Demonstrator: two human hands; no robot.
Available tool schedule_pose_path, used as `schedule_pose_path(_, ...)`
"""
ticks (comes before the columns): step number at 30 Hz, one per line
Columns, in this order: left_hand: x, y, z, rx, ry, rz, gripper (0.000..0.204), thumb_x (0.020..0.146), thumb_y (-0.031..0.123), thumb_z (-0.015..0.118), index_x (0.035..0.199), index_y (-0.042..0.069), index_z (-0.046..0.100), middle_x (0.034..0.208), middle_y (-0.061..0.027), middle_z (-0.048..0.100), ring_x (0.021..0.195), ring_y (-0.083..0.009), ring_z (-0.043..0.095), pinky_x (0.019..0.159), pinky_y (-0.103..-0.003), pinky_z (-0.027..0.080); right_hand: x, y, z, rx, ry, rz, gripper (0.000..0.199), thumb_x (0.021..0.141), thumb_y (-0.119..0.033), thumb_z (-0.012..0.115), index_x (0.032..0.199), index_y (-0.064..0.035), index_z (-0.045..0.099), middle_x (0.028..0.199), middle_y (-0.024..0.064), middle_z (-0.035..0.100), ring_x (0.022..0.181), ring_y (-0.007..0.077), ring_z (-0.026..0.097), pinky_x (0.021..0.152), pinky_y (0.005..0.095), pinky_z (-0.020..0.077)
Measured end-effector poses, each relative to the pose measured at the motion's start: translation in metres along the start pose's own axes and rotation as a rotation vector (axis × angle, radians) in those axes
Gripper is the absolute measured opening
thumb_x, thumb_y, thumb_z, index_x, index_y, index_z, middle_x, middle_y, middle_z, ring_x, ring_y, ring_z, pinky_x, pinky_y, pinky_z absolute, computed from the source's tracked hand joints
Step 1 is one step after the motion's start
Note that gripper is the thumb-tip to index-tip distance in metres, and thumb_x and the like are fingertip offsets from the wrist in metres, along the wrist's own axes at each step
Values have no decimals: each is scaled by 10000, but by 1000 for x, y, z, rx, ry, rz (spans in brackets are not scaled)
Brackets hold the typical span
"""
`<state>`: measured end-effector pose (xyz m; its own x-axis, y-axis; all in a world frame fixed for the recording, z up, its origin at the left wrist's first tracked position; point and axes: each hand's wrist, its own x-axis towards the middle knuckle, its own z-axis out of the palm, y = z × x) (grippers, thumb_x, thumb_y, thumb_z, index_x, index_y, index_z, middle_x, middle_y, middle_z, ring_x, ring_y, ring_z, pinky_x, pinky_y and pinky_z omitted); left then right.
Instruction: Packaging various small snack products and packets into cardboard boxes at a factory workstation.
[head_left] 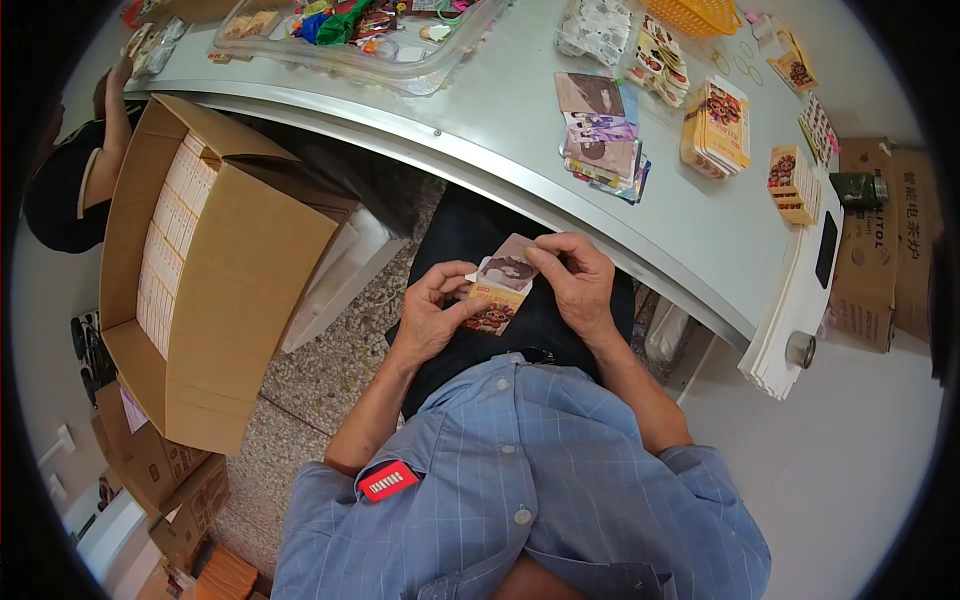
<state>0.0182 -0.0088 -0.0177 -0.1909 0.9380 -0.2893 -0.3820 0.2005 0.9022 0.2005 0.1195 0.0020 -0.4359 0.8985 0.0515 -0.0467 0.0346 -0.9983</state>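
Observation:
Over my lap, my left hand [433, 308] grips a small yellow card box [493, 308] with printed figures on its front and its top flap up. A brownish picture card [508, 262] stands partly out of the box's open top. My right hand [577, 283] pinches the card's upper right corner between thumb and fingers. Closest to my hands on the table, beyond its front edge, lies a fanned pile of picture cards [604, 150]. To the right of that pile sits a stack of flat yellow boxes [718, 128].
On my left stands a big open carton [240, 300] packed with rows of small boxes [172, 250]. A clear plastic tub [400, 72] of colourful bits and a yellow basket [700, 14] are on the table [480, 120]. Another person's arm [116, 140] shows at far left.

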Motion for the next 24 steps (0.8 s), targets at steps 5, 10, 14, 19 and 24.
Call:
schedule_pose_path(5,6,3,0,-40,-1,-18,412,864,-37,738,1231,5,555,1085,-118,710,1011,-169,682,855,-292,581,11,-14,-1,-376,-222,-191,195,832,-32,757,1016,5,705,1021,114,686,904,224,650,804,304,509)
schedule_pose_path(10,4,0,2,-44,7,9,426,856,-58,737,1234,-2,548,1086,-119,706,990,-165,684,847,-280,571,14,-41,-11,-478,-88,-319,188,823,-43,755,1003,-11,710,1089,140,666,996,264,642,862,329,505)
schedule_pose_path(14,1,-2,3,-36,48,1,444,853,-75,733,1246,-11,536,1094,-124,702,977,-162,682,858,-280,564,42,-76,-34,-571,26,-441,147,842,-7,737,984,-16,703,933,116,686,843,243,666,780,320,524)
schedule_pose_path(19,3,-1,6,-31,64,63,454,851,-86,730,1254,-18,532,1099,-140,701,972,-165,683,869,-280,563,121,-113,-91,-909,212,-509,177,884,-76,716,1049,-13,702,949,139,702,807,233,681,730,332,534)
schedule_pose_path(24,4,-6,8,-40,61,72,459,848,-80,739,1254,-22,534,1101,-141,702,966,-161,684,864,-274,562,213,-120,-158,-1240,211,-482,222,931,-203,666,1072,-38,709,1019,156,709,891,293,689,785,403,542)
